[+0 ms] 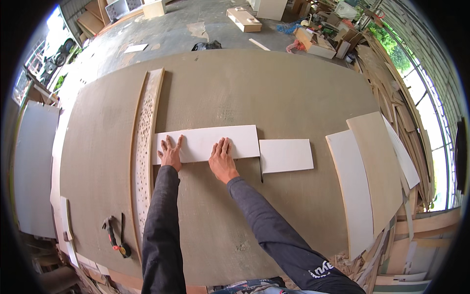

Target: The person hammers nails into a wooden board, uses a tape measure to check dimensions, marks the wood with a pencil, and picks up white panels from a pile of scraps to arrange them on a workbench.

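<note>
A long white board [210, 139] lies crosswise on the large brown work table, its left end against a wooden channel with a speckled inner face [145, 108]. My left hand [170, 153] presses on that left end with its fingers spread. Flat on the board's middle, near its front edge, lies my right hand [223, 159], its fingers stretched out close together. A shorter white board [286, 155] sits just past the right end, set slightly nearer to me. Between the two boards a thin dark strip [262, 175] pokes out toward me.
A claw hammer [110, 232] and a tape measure [125, 250] lie at the table's near left. Loose white and tan panels [374, 171] overlap along the right edge, beside stacked wood offcuts [399, 108]. A low wooden box [243, 20] stands on the floor beyond.
</note>
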`<move>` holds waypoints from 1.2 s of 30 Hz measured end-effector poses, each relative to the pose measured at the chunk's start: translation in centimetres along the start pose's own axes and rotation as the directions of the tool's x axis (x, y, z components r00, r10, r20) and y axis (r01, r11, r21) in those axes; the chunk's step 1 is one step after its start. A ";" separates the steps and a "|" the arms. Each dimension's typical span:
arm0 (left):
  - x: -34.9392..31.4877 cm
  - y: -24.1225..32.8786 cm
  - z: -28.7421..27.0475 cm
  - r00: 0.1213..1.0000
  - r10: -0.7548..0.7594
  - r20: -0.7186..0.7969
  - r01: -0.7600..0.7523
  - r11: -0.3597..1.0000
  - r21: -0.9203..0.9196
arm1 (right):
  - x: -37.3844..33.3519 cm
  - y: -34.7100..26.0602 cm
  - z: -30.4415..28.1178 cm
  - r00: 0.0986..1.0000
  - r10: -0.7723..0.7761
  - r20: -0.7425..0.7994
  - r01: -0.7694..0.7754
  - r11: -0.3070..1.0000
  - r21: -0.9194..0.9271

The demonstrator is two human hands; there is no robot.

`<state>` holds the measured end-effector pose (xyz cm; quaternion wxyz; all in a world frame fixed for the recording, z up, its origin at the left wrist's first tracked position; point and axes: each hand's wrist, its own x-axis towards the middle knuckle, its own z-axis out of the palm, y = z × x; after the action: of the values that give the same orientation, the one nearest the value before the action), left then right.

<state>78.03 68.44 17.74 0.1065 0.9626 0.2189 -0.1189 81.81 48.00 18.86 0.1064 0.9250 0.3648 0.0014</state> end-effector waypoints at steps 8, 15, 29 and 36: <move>5.3 0.5 -2.1 0.999 0.039 0.018 -0.039 0.999 0.000 | 4.9 1.6 1.4 0.993 0.093 -0.070 -0.086 0.992 0.094; 9.4 -0.8 -6.6 0.939 0.295 0.177 -0.341 0.865 0.369 | 2.6 -2.1 0.4 0.975 0.000 -0.224 0.016 0.997 0.069; -2.7 -0.4 -8.7 0.940 0.183 0.288 -0.102 0.956 -0.273 | -42.0 -3.4 -1.5 0.961 -0.099 0.257 -0.155 0.574 0.804; -11.8 -7.7 -2.0 0.892 0.432 0.132 -0.125 0.517 -0.847 | -48.6 1.1 -2.6 0.596 0.792 -0.132 -0.361 0.412 0.836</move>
<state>64.61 71.07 21.72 0.5932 0.7895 0.0679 -0.1424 46.64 14.91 25.26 -0.3865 0.9117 -0.0150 0.1387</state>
